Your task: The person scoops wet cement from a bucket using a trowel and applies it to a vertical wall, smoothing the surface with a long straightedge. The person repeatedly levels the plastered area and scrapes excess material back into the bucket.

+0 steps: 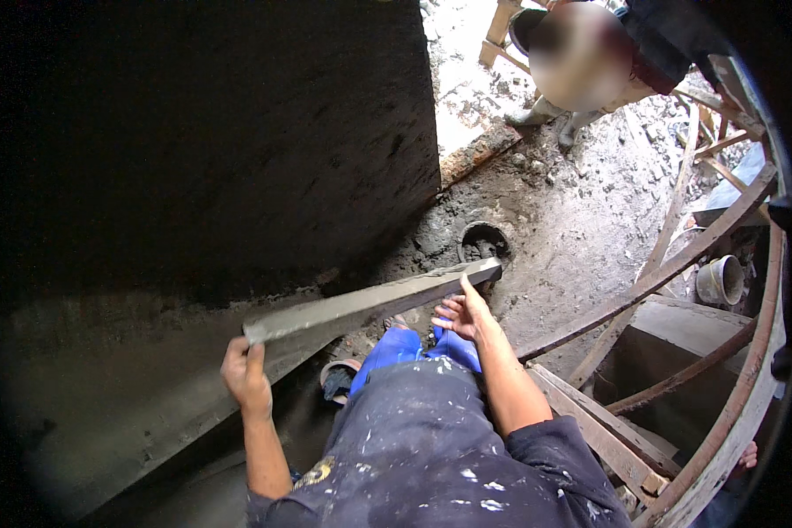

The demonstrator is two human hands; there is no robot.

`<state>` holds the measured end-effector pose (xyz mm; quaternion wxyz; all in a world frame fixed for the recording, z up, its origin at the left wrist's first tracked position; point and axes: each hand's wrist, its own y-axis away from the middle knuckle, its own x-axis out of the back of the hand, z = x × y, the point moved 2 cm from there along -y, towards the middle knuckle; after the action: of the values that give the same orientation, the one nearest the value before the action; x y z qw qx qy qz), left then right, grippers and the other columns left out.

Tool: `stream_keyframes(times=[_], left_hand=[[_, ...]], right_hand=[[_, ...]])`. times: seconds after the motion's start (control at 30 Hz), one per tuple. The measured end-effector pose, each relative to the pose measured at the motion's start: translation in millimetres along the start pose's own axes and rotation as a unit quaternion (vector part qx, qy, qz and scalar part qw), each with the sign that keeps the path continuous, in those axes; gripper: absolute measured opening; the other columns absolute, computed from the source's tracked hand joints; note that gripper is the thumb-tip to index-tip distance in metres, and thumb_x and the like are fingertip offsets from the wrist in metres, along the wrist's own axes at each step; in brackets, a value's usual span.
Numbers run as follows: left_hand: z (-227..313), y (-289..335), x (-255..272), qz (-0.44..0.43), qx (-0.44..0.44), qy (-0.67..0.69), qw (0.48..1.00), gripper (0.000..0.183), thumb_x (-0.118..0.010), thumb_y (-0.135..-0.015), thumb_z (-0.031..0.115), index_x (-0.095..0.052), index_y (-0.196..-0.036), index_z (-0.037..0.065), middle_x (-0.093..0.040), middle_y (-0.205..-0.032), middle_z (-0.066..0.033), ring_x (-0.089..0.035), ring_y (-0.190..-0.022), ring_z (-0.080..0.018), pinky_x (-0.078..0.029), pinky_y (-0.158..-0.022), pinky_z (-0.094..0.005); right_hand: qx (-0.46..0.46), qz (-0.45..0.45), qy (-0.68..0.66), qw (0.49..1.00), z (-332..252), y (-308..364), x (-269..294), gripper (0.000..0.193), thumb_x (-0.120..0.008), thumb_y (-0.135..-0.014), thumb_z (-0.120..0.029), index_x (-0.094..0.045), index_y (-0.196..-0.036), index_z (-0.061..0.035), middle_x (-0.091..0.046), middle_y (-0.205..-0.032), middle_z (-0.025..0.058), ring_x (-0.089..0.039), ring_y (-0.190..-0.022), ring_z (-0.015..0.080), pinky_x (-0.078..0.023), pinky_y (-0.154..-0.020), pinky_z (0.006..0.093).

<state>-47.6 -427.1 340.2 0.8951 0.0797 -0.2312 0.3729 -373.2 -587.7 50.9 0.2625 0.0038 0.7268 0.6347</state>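
Note:
A long, straight, cement-smeared bar, seemingly a plasterer's straightedge [370,304], slants across in front of my body, its right end farther off. My left hand [249,377] is closed round its left end, thumb pressed along the near face. Near the right end, my right hand [468,317] has its fingers spread and its thumb tip against or just beside the bar's lower edge; contact is unclear. Just beyond that end, a round dark bucket [484,239] with grey mortar in it sits on the ground. Dark plaster covers the wall [238,158] at left.
Another person [581,62] stands at the far right on rubble. Curved and straight wooden members [669,264] cross the right side, with a white bucket [720,280] behind them. A wooden plank [598,427] lies close to my right elbow. A container [339,380] stands beside my left leg.

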Motion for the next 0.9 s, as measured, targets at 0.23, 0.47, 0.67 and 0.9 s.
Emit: stream_keyframes(times=[0.23, 0.47, 0.67, 0.9], left_hand=[[-11, 37, 40, 0.034, 0.027, 0.184, 0.982, 0.021, -0.073, -0.089, 0.021, -0.061, -0.091, 0.004, -0.066, -0.093, -0.003, -0.056, -0.086, -0.0097, -0.041, -0.085, -0.0253], [-51, 28, 14, 0.033, 0.084, 0.142, 0.986, 0.025, -0.076, -0.086, 0.017, -0.06, -0.096, 0.0, -0.066, -0.099, -0.009, -0.059, -0.093, -0.0159, -0.044, -0.089, -0.0314], [-203, 16, -34, 0.015, 0.235, 0.017, 0.972, 0.039, -0.068, -0.093, 0.025, -0.052, -0.113, -0.005, -0.06, -0.097, -0.0048, -0.055, -0.089, -0.0125, -0.043, -0.083, -0.0265], [-483, -8, -145, -0.064, 0.414, 0.015, 0.908, 0.054, -0.055, -0.1, 0.022, -0.039, -0.138, -0.011, -0.055, -0.13, -0.019, -0.053, -0.123, -0.0241, -0.039, -0.105, -0.0327]], right_hand=[[0.032, -0.041, -0.04, 0.998, -20, -28, -31, 0.034, -0.066, -0.089, -0.043, -0.059, -0.081, -0.0113, -0.035, -0.051, -0.0012, -0.048, -0.058, 0.0209, -0.051, -0.086, 0.0564], [0.004, 0.014, -0.032, 0.999, -13, -113, -76, 0.058, -0.078, -0.079, -0.034, -0.052, -0.127, -0.0147, -0.054, -0.131, 0.0182, -0.053, -0.118, 0.0323, -0.047, -0.095, 0.0575], [0.155, 0.046, -0.037, 0.986, -30, -256, -58, 0.032, -0.079, -0.075, -0.032, -0.064, -0.094, -0.0107, -0.054, -0.08, -0.0012, -0.048, -0.062, 0.0109, -0.052, -0.066, 0.0438], [0.236, -0.043, -0.122, 0.963, -85, -421, -16, 0.027, -0.074, -0.079, -0.017, -0.062, -0.103, -0.0134, -0.062, -0.103, -0.0009, -0.056, -0.101, 0.0154, -0.043, -0.088, 0.044]])
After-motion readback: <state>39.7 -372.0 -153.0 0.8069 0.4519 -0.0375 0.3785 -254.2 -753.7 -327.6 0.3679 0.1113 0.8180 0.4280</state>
